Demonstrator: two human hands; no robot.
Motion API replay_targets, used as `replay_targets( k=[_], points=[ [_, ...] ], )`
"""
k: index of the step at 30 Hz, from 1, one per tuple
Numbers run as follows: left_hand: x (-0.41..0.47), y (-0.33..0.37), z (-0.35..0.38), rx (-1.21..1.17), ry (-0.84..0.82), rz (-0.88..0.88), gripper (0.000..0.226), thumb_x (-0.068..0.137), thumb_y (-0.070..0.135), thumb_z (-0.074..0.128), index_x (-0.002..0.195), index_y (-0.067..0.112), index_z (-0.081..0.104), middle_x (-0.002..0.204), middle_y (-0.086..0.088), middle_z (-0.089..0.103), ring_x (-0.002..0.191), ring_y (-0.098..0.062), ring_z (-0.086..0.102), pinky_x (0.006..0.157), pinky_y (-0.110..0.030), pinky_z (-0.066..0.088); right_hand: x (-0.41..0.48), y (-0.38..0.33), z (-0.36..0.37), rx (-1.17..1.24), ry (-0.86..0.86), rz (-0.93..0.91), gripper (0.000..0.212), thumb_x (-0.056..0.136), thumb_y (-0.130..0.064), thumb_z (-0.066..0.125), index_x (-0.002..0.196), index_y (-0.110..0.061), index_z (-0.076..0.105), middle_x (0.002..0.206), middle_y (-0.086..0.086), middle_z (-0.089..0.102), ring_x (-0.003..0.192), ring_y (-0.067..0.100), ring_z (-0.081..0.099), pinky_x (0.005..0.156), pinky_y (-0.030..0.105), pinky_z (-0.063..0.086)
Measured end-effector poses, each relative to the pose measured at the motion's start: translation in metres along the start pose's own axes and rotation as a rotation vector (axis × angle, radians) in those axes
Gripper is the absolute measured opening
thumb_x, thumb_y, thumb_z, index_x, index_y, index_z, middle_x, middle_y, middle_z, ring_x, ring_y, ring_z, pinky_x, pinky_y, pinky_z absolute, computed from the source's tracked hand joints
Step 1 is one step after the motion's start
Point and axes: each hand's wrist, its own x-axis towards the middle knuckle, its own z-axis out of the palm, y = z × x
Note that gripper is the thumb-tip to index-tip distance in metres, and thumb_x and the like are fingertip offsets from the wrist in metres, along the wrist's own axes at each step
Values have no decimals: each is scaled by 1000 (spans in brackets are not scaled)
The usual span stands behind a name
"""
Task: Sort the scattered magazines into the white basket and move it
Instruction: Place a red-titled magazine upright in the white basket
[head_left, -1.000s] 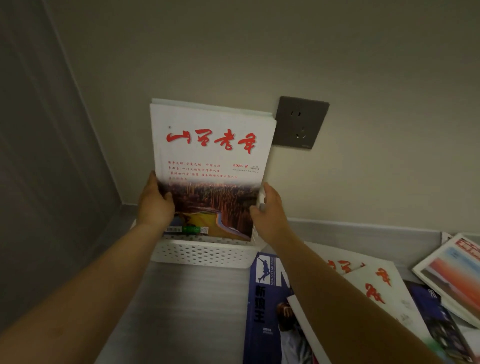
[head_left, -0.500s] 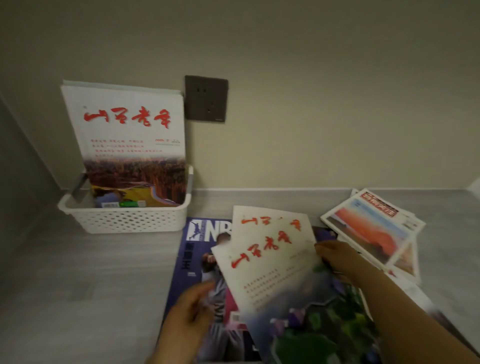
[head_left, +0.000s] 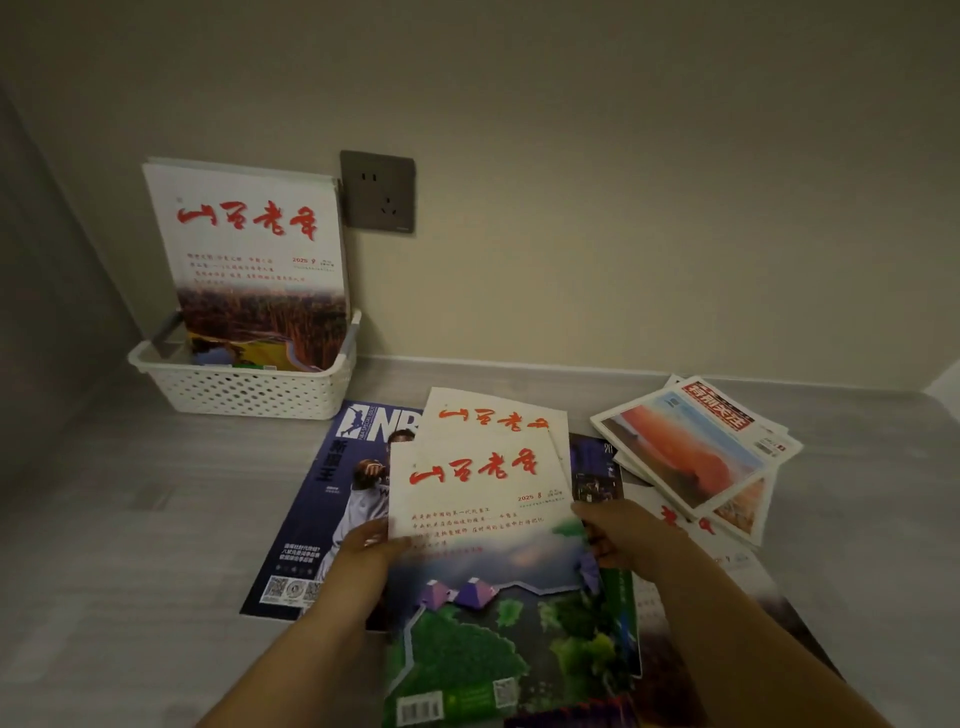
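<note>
The white basket (head_left: 244, 392) stands at the back left against the wall, with a white red-titled magazine (head_left: 249, 249) upright inside it. In the middle of the floor lies a pile of magazines. My left hand (head_left: 371, 545) grips the left edge and my right hand (head_left: 618, 535) grips the right edge of the top white magazine with a green landscape cover (head_left: 483, 545). A second like-titled magazine (head_left: 493, 415) shows just behind it. A blue NBA magazine (head_left: 332, 499) lies underneath to the left.
A stack of magazines with an orange sunset cover (head_left: 696, 452) lies at the right. More magazines (head_left: 675, 525) lie under my right forearm. A grey wall socket (head_left: 378, 191) sits above the basket. A side wall closes the left.
My hands left the upright magazine in the basket and came down to the pile. They have taken hold of the top green-cover magazine by both edges. The view tilted down and right.
</note>
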Motion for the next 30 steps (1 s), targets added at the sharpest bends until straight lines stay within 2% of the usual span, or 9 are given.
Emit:
replay_targets(
  k=[3, 7, 9, 12, 16, 20, 25, 27, 30],
  points=[
    [-6, 0, 3, -53, -4, -26, 39, 90, 9, 44, 129, 11, 42, 133, -17, 46, 122, -35, 41, 100, -42, 33, -6, 0, 3, -165, -82, -7, 13, 85, -15, 57, 73, -13, 55, 62, -1, 63, 62, 13, 54, 50, 20, 45],
    [-11, -1, 3, -45, -20, 33, 37, 89, 6, 43, 126, 9, 43, 125, -15, 51, 107, -27, 46, 90, -36, 37, -9, -4, 12, -220, -86, -56, 12, 84, -14, 58, 74, -17, 54, 84, 7, 61, 71, 16, 56, 57, 23, 49],
    [-9, -2, -2, -32, 8, 51, 34, 89, 1, 41, 122, 7, 47, 119, -13, 53, 104, -26, 47, 88, -36, 37, -12, -8, 16, -165, -57, -103, 14, 85, -12, 56, 72, -17, 54, 82, 4, 60, 70, 16, 56, 55, 23, 46],
    [-3, -1, -11, -32, 50, 35, 21, 89, -1, 39, 103, 9, 52, 107, -9, 53, 99, -28, 47, 88, -38, 38, -19, -15, 21, -240, -25, -180, 4, 86, -11, 55, 83, -13, 57, 84, -1, 59, 65, 7, 51, 45, 12, 40],
    [3, 3, -24, -104, 46, -33, 30, 91, 4, 39, 67, 19, 52, 85, -7, 55, 85, -28, 49, 80, -38, 39, -27, -27, 27, -390, 40, -345, 28, 85, -9, 55, 112, -3, 50, 119, 11, 58, 74, 8, 52, 44, 7, 41],
    [13, 11, -34, -27, -26, -5, 21, 92, 24, 43, 85, 17, 61, 96, -16, 64, 81, -27, 60, 68, -32, 48, -47, -53, 27, -336, 86, -482, 19, 89, -7, 48, 107, -8, 53, 107, 8, 63, 71, 7, 58, 51, 9, 44],
    [28, 46, -45, -211, -155, 69, 23, 93, 14, 39, 113, 13, 50, 110, -10, 60, 104, -32, 56, 97, -48, 44, -62, -83, 28, -244, 63, -606, 15, 90, -11, 48, 88, -24, 56, 83, -7, 64, 71, 8, 63, 57, 10, 48],
    [38, 67, -58, -376, -143, 135, 23, 92, 9, 39, 109, 10, 54, 105, -11, 63, 98, -32, 60, 86, -46, 48, -62, -96, 33, -161, 59, -627, 20, 90, -11, 49, 83, -28, 59, 80, -11, 68, 70, 3, 67, 55, 9, 49],
    [48, 105, -89, -429, -85, 263, 20, 89, 10, 45, 84, 20, 62, 77, 1, 72, 72, -18, 67, 61, -33, 51, -52, -120, 47, -130, 75, -641, 18, 89, -8, 50, 88, -23, 60, 94, 1, 69, 75, 7, 66, 55, 10, 50]
  ],
)
